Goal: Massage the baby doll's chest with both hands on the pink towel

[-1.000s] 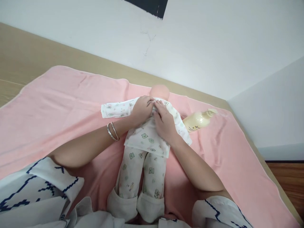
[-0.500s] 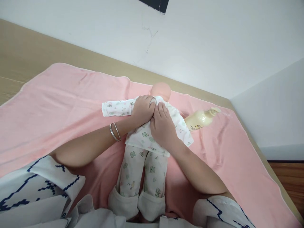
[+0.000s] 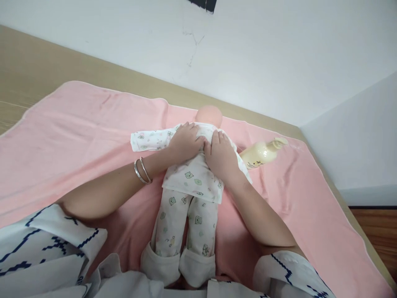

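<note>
A baby doll (image 3: 209, 115) lies face down, its bald head at the far end and its legs toward me. It wears a white printed shirt (image 3: 189, 176) and matching trousers (image 3: 198, 219) with wide cuffs. My left hand (image 3: 185, 142) rests flat on the left side of the doll's upper back, fingers pointing away. My right hand (image 3: 221, 155) lies flat on the right side of the back, fingers extended. The two thumbs meet or nearly meet over the middle. One sleeve (image 3: 149, 140) stretches out to the left.
Beneath the doll is a pink blanket (image 3: 93, 120) on a wooden surface (image 3: 40, 54). A pale yellow pump bottle (image 3: 260, 154) lies on its side to the doll's right. A white wall (image 3: 263, 62) rises behind. Brown wood (image 3: 375, 231) shows at the right edge.
My hands have spread apart across the doll's upper back, the left one slightly left and the right one to the right. The bottle stays in place.
</note>
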{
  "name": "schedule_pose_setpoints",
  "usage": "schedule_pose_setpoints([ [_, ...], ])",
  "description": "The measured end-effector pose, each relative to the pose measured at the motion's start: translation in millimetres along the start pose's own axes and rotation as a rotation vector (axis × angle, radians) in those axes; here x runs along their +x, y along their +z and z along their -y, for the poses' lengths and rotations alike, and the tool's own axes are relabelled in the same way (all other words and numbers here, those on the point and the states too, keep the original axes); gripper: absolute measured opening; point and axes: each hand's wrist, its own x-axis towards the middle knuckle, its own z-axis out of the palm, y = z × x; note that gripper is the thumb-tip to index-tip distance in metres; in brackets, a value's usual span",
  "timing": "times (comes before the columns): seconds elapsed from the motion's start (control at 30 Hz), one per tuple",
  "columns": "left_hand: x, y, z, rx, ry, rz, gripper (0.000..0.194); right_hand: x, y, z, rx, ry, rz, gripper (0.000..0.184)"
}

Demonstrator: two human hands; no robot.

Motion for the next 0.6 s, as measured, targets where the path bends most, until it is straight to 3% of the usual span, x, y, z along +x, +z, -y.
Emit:
schedule_pose_setpoints([
  [0.17,11.6,-2.9,13.7,0.048,-0.026,0.04,0.038,-18.7,-3.6,12.2,-0.026,-0.084,-0.023,0.064],
  [0.3,1.4,-2.9,4.1,0.165,0.064,0.034,0.04,-2.1,-4.7,-1.1,0.101,-0.049,0.02,0.061],
  [0.47,-14.8,-7.2,-17.1,0.17,0.143,0.028,0.038,25.5,0.2,-23.4,0.145,-0.043,-0.016,0.061],
  [0.6,-12.0,-7.8,-15.9,0.148,0.123,0.034,0.037,21.4,1.1,-21.5,0.077,-0.072,0.012,0.067],
])
